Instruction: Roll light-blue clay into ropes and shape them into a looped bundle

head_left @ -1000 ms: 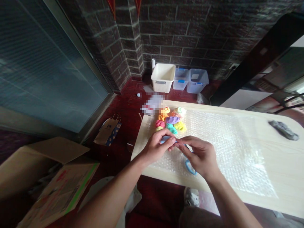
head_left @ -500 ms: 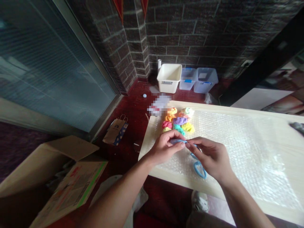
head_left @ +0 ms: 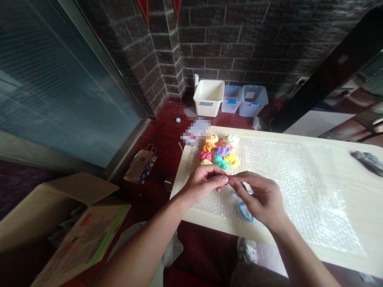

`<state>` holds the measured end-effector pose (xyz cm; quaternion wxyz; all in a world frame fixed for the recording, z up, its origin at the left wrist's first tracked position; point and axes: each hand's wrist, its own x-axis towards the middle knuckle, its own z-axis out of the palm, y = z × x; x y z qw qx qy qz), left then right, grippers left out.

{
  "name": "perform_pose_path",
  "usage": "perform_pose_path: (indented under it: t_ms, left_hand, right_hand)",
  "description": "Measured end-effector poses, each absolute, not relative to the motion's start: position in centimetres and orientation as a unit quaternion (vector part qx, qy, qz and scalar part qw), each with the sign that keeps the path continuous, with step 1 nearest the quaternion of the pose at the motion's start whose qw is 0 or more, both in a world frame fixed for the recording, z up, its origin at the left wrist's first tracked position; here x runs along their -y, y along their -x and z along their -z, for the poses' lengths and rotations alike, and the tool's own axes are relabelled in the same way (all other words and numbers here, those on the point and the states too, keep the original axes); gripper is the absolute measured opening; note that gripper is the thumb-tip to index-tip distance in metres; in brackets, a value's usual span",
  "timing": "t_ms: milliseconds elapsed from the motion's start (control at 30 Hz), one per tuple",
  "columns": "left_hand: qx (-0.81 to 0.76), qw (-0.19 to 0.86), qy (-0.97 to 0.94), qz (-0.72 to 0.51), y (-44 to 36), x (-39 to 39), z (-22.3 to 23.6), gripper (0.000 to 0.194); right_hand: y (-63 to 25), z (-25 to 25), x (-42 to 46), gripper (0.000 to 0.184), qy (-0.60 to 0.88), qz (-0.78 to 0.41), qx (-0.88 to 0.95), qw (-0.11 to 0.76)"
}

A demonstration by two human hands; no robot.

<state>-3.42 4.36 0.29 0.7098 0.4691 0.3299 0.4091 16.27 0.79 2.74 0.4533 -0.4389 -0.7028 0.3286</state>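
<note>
A thin blue strip (head_left: 213,177), mostly hidden, pinched between two hands.
The left hand (head_left: 205,185) and right hand (head_left: 260,195) hold it by the fingertips, above clear bubble wrap (head_left: 287,187); a blue loop (head_left: 241,209) lies below, multicoloured soft clumps (head_left: 222,151) beyond.

1. Counter (head_left: 363,203): pale wood, with a rounded far right corner.
2. Wall (head_left: 254,36): dark brick with lighter joints, beyond the counter; a stepped corner stands past its far left end.
3. Pennants (head_left: 144,11): two red points hanging at that corner, high above the counter.
4. Floor (head_left: 166,135): dark red and glossy, left of the counter and behind it.
5. Glass (head_left: 60,83): large, blue-grey, metal-framed, well left of the counter.
6. Post (head_left: 324,77): black, behind the counter's right part.
7. Light: soft, dim around the counter.
</note>
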Motion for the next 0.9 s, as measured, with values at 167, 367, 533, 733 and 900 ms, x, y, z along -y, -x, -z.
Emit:
perform_pose_path:
  t_ms: [167,367,533,733,900]
  left_hand:
    - [-0.306,0.75,-0.432,-0.397,3.31,-4.24,-0.41,0.028]
    - [-0.334,0.704,-0.457,-0.428,3.46,-4.27,-0.27,0.029]
    - [-0.321,0.719,-0.451,-0.421,3.4,-4.2,-0.63,0.03]
    - [-0.313,0.739,-0.435,-0.409,3.31,-4.25,-0.66,0.032]
    - [-0.356,0.704,-0.445,-0.423,3.56,-4.27,-0.41,0.036]
  right_hand:
    - [-16.18,-2.7,-0.72,0.019,0.439,-0.335,0.695,0.46]
    - [-16.47,-2.1,-0.87,0.01,0.454,-0.389,0.655,0.462]
    - [-16.54,-2.06,-0.92,0.007,0.449,-0.44,0.62,0.47]
    - [-16.38,-1.92,-0.99,0.007,0.437,-0.455,0.605,0.486]
    - [-16.29,-2.11,-1.1,0.01,0.445,-0.447,0.604,0.487]
